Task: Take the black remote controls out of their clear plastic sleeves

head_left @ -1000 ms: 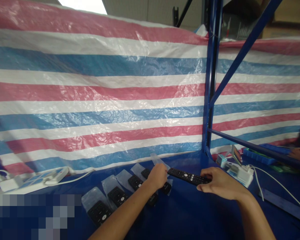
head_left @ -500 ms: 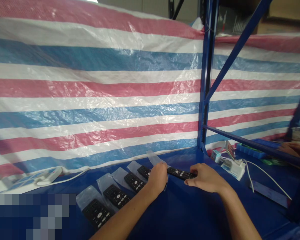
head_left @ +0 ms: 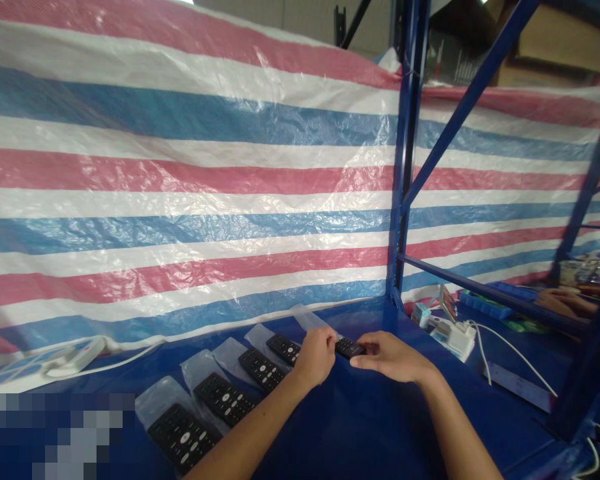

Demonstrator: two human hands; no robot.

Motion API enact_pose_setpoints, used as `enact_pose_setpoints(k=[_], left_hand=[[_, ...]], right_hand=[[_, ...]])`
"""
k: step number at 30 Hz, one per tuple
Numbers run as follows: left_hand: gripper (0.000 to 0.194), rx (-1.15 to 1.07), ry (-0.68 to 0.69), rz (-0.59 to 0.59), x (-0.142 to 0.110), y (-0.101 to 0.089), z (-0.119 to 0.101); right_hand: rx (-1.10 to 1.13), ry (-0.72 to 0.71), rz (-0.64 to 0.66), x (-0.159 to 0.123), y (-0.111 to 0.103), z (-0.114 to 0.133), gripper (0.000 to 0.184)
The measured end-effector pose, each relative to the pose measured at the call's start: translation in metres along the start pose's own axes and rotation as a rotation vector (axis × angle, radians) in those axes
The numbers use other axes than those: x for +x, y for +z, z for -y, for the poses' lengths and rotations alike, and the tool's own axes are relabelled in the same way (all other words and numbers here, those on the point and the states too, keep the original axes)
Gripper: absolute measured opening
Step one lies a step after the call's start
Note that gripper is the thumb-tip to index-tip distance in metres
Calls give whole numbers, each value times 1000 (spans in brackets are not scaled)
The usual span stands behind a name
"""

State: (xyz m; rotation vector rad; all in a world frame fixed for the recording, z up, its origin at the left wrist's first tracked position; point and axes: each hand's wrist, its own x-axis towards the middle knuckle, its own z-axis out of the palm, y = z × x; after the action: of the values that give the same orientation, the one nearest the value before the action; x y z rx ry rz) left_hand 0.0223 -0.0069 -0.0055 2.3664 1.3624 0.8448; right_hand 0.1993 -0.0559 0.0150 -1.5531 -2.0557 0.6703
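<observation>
My left hand [head_left: 316,357] is closed in a pinch at the edge of a clear plastic sleeve [head_left: 310,320], which lies flat on the blue tabletop. My right hand [head_left: 391,357] grips the near end of a black remote control [head_left: 349,346] between thumb and fingers. The remote's far end points at the sleeve and passes behind my left fingers; how deep it sits inside is hard to see. Left of my hands, several black remotes lie in a slanted row, each partly in a clear sleeve, such as the nearest remote [head_left: 183,437] and the farthest remote [head_left: 283,348].
A striped plastic sheet [head_left: 190,200] hangs behind the blue table [head_left: 365,427]. A blue rack post [head_left: 397,167] stands at the back right. White power strips lie left [head_left: 75,360] and right [head_left: 453,337], with cables. Another person's hands [head_left: 563,303] are at far right.
My right hand has moved left toward my left hand, and less of the remote shows between them. The camera view has shifted slightly.
</observation>
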Motion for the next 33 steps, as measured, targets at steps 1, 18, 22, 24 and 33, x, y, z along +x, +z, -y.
enact_pose_setpoints(k=[1, 18, 22, 24, 33], left_hand=[[26, -10, 1, -2, 0, -2, 1], [31, 125, 99, 92, -56, 22, -38], [34, 89, 93, 177, -90, 25, -29], [35, 130, 95, 276, -108, 29, -25], [13, 199, 358, -17, -144, 70, 16]], right_hand=[[46, -25, 22, -1, -3, -3, 34], [-176, 113, -77, 9, 0, -8, 22], [-117, 78, -235, 16, 8, -1, 33], [-283, 135, -226, 22, 22, 10, 43], [-583, 303, -220, 35, 38, 17, 37]])
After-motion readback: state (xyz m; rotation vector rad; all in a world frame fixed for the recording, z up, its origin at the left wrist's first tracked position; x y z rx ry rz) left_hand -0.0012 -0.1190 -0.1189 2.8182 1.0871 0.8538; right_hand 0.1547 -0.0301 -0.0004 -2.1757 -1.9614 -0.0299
